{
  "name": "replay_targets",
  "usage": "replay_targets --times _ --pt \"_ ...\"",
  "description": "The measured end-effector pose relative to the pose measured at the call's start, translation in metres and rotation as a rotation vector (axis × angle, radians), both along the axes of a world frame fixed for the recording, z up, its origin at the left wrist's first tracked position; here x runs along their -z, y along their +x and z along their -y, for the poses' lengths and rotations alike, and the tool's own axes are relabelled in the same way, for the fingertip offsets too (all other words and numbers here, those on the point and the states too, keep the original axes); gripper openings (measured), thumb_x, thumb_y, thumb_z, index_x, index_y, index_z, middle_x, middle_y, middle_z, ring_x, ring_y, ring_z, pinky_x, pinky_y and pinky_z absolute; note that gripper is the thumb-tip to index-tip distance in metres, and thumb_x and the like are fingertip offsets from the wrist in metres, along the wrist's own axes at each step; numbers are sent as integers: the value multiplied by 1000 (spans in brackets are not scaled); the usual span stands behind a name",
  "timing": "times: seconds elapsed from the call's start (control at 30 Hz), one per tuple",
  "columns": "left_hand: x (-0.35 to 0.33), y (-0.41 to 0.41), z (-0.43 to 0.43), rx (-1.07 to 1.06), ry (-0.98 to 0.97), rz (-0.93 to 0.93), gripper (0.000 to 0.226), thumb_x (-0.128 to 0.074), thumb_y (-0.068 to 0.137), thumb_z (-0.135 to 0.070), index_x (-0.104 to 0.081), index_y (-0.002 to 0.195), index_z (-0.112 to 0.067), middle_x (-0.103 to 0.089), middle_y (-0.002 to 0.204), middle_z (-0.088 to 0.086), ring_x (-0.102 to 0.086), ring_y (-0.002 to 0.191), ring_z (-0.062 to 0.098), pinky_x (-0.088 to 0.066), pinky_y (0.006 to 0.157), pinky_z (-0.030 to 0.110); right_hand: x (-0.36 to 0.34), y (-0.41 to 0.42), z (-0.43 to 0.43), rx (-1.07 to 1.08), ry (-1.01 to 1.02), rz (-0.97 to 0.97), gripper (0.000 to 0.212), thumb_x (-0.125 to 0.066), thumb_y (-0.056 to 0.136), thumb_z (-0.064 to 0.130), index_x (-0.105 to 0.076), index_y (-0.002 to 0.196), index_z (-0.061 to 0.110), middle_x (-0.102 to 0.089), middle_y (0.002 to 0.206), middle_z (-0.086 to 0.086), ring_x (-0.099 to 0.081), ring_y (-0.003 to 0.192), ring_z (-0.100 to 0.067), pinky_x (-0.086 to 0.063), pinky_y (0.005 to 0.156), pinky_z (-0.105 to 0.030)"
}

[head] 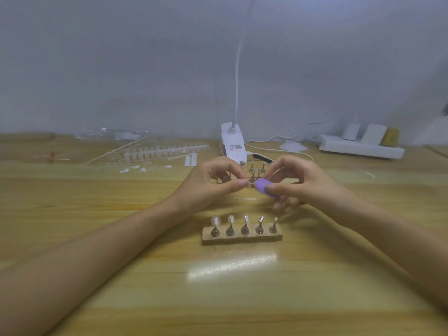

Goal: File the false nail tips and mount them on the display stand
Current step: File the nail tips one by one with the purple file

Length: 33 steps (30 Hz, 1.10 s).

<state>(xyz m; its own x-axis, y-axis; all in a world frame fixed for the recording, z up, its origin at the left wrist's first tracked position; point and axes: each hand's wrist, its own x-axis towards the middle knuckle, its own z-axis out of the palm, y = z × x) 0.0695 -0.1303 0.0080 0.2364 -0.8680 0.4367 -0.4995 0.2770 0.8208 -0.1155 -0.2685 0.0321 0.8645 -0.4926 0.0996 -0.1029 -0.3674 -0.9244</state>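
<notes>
The left hand (213, 184) pinches a tiny tip (250, 185). The right hand (299, 184) pinches the purple file (263, 187), just right of the tip. The stand (242, 236) waits nearer the body.

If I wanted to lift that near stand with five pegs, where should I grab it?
Probably the display stand by its flat base, pinched at the short ends from left and right. Upright pegs holding nail tips crowd the top, so avoid coming from above.
</notes>
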Motion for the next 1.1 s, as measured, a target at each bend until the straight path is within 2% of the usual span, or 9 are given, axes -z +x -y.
replay_targets --times 0.1,0.17,0.23,0.33,0.5,0.67,0.83,0.97,1.1 --pt "-1 -1 0 -18 4 12 7 -74 83 -21 -71 82 -15 -68 96 7 -60 90 30 -47 81 30 9 6 -7 -71 90 -36 11 -76 86 12 -71 95 12 -70 85 -3 -65 67 -13 -54 56 -22" --pt "-1 -1 0 -19 5 26 7 -74 83 -19 -71 83 -13 -68 94 7 -60 88 31 -46 80 29 16 10 -10 -64 154 8 18 -77 83 17 -71 99 13 -69 80 -2 -62 62 -11 -51 53 -19" --pt "-2 -2 -1 -12 8 45 7 -75 83 -18 -72 83 -11 -68 93 9 -58 86 32 -46 79 28 20 12 -12 -33 236 108 28 -76 79 24 -68 102 10 -71 81 -3 -63 58 -12 -52 52 -20" --pt "-3 -4 -2 1 16 60 5 -75 83 -16 -72 82 -13 -67 93 9 -57 84 32 -47 77 26 23 9 -11 -44 338 223 21 -76 77 25 -71 92 13 -75 92 -12 -72 69 -20 -57 61 -24" --pt "-3 -4 -3 -11 33 93 5 -76 83 -15 -72 82 -13 -66 93 6 -56 78 27 -44 69 18 26 7 -11 -83 271 211 26 -79 73 7 -71 97 12 -73 105 -11 -75 86 -28 -60 70 -32" --pt "-4 -5 -4 -7 -20 100 5 -78 81 -16 -73 80 -17 -63 89 -3 -52 72 14 -40 62 11 24 8 -16 -94 234 155 23 -77 78 25 -68 95 13 -75 99 -11 -76 85 -28 -60 70 -29" --pt "-3 -6 -4 -6 -52 86 7 -79 79 -16 -73 79 -19 -63 92 0 -51 72 15 -41 59 10 20 8 -16 8 370 261 32 -74 78 25 -61 101 7 -75 93 -18 -76 81 -29 -59 68 -25" --pt "-2 -5 -4 -12 -69 97 6 -79 79 -16 -73 79 -16 -62 91 -2 -51 71 14 -40 59 9 20 8 -20 -82 264 165 32 -75 80 23 -58 98 4 -75 93 -18 -75 83 -34 -60 68 -30" --pt "-2 -5 -3 -4 -78 116 6 -77 81 -14 -72 80 -16 -61 90 -7 -53 72 9 -39 61 7 19 8 -19 19 338 251 32 -73 78 23 -56 96 4 -76 92 -18 -76 81 -30 -61 68 -28"
